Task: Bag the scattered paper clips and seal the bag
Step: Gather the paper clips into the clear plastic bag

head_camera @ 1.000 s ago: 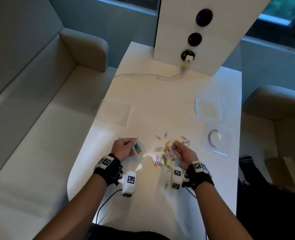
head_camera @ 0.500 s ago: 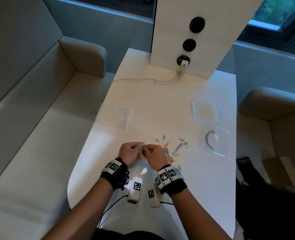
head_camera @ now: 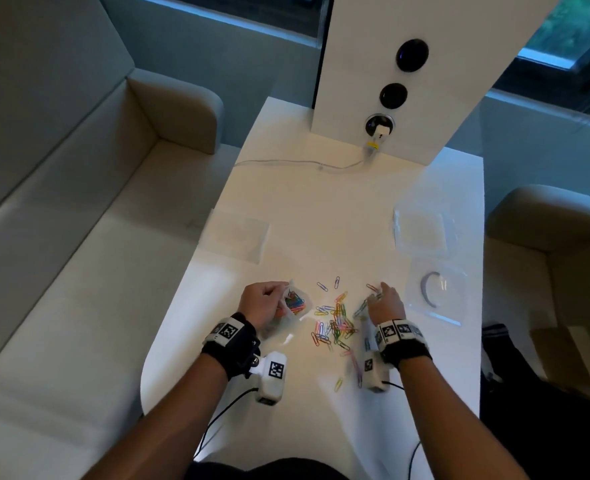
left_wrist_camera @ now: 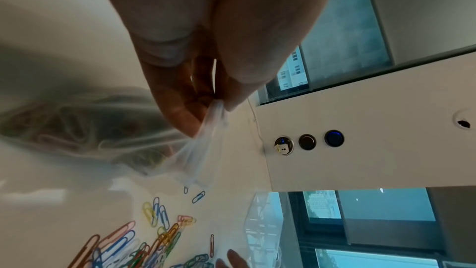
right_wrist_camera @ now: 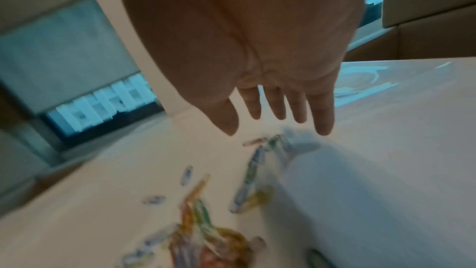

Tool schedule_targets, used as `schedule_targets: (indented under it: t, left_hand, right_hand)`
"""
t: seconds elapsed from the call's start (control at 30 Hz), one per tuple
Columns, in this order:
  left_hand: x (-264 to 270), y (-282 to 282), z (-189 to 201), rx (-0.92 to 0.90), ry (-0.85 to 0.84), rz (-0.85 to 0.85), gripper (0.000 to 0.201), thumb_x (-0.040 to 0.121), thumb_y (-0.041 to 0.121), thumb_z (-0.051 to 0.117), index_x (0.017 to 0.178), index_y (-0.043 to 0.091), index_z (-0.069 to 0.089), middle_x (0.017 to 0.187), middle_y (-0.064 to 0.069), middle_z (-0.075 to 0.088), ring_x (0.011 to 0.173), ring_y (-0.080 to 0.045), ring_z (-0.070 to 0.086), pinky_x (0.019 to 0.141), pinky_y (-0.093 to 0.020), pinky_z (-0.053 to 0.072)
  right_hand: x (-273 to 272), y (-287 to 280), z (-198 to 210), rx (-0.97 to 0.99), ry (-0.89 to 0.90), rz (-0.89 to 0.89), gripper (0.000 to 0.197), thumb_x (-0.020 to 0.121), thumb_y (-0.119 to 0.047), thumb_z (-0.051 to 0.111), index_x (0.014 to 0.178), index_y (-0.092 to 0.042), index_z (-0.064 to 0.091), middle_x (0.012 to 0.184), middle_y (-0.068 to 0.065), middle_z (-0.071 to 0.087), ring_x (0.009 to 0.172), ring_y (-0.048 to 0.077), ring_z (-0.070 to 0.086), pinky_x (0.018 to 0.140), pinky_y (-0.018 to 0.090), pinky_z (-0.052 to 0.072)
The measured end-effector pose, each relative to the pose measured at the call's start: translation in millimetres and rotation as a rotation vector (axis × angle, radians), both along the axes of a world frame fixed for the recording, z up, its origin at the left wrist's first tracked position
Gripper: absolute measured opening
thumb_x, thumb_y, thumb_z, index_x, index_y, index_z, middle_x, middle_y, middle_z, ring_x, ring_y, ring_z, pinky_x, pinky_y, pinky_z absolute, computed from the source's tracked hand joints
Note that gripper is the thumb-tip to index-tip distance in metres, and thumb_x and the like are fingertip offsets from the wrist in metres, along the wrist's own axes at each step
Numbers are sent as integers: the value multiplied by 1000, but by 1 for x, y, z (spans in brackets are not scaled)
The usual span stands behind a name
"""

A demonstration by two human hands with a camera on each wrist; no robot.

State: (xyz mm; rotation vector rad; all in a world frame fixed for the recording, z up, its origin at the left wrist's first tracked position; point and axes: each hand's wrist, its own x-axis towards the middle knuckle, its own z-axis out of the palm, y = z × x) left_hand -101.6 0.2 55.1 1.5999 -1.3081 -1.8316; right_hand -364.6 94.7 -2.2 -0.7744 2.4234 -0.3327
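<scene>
Coloured paper clips point(head_camera: 333, 323) lie scattered on the white table point(head_camera: 321, 202) between my hands, also seen in the left wrist view as paper clips point(left_wrist_camera: 144, 239). My left hand point(head_camera: 264, 301) pinches the rim of a small clear bag point(head_camera: 295, 303) that holds several clips; the left wrist view shows the bag point(left_wrist_camera: 206, 142) nipped between thumb and fingers. My right hand point(head_camera: 385, 301) hovers with straight, spread fingers over the clips at the right side of the pile. In the right wrist view the right hand point(right_wrist_camera: 278, 117) is flat and holds nothing, above blurred clips point(right_wrist_camera: 252, 170).
A flat clear bag point(head_camera: 232, 235) lies at the table's left edge. Another clear bag point(head_camera: 421, 230) and a clear sleeve with a grey ring point(head_camera: 437, 292) lie at the right. A white cable point(head_camera: 300, 163) runs to a socket panel point(head_camera: 378, 128). Sofas flank the table.
Half a second ago both hands met at the bag's mouth. Now the right hand has swung right to the clips, and the left still holds the bag.
</scene>
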Motion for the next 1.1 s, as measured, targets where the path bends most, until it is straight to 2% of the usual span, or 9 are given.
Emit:
schedule_targets:
  t: [0.17, 0.3, 0.4, 0.53, 0.63, 0.73, 0.87, 1.0, 1.1]
  left_hand:
    - [2, -5, 1, -35, 25, 19, 13, 91, 21, 65, 94, 16, 77, 101, -6, 74, 93, -21, 71, 81, -38, 60]
    - [4, -8, 4, -49, 60, 52, 19, 90, 16, 67, 105, 6, 73, 97, -9, 73, 85, -19, 71, 69, -29, 60]
    - [6, -7, -1, -25, 39, 13, 25, 88, 15, 69, 109, 1, 71, 92, -13, 74, 79, -22, 72, 71, -35, 61]
    - [4, 1, -6, -28, 8, -29, 20, 89, 15, 68, 102, 1, 74, 73, -8, 71, 66, -19, 66, 69, -34, 61]
    - [1, 7, -6, -17, -16, -67, 16, 88, 17, 69, 97, 6, 76, 80, -7, 73, 68, -19, 69, 73, -38, 61]
    - [-3, 12, -4, -2, -23, -96, 12, 88, 17, 70, 94, 9, 76, 87, -10, 74, 72, -21, 72, 76, -41, 61]
    - [-8, 14, 0, 9, -25, -103, 8, 88, 16, 69, 91, 12, 76, 89, -11, 74, 77, -23, 71, 78, -42, 61]
    - [-13, 15, 1, -8, -40, -126, 13, 88, 17, 69, 77, 22, 74, 85, -13, 74, 75, -25, 70, 78, -41, 61]
    - [-18, 17, -1, -28, -67, -143, 20, 88, 19, 69, 70, 27, 74, 86, -15, 75, 76, -27, 73, 76, -38, 61]
  right_hand:
    - [34, -3, -22, 41, 82, 447, 54, 95, -8, 42, 147, 2, 27, 156, 20, 22, 142, 37, 24, 118, 40, 25]
    - [68, -1, -25, 76, 9, 529, 76, 86, -8, 52, 152, -19, 15, 158, 13, 14, 144, 32, 20, 115, 45, 32]
    - [76, 10, -25, 86, 88, 635, 63, 89, -8, 55, 145, -23, 30, 155, 12, 19, 140, 33, 25, 107, 45, 43]
    - [67, 16, -21, 31, 222, 669, 41, 83, -4, 62, 122, -15, 57, 129, 6, 49, 118, 27, 50, 92, 37, 53]
    - [56, 17, -20, 18, 206, 643, 38, 75, -4, 70, 111, -16, 68, 115, 4, 59, 103, 23, 58, 88, 32, 53]
    - [48, 16, -15, -64, 116, 490, 16, 83, -10, 67, 97, -14, 75, 100, 4, 68, 90, 22, 66, 78, 25, 54]
    - [34, 23, -9, -235, -149, -98, 15, 75, -27, 80, 86, -17, 79, 86, 2, 77, 78, 14, 71, 78, 25, 58]
    - [30, 34, 11, -433, -782, -573, 19, 77, -11, 79, 96, -11, 76, 92, 10, 76, 86, 22, 72, 80, 35, 60]
    - [44, 28, 36, -621, -1177, -681, 26, 83, 2, 69, 109, 4, 67, 101, 19, 73, 90, 22, 72, 75, 29, 61]
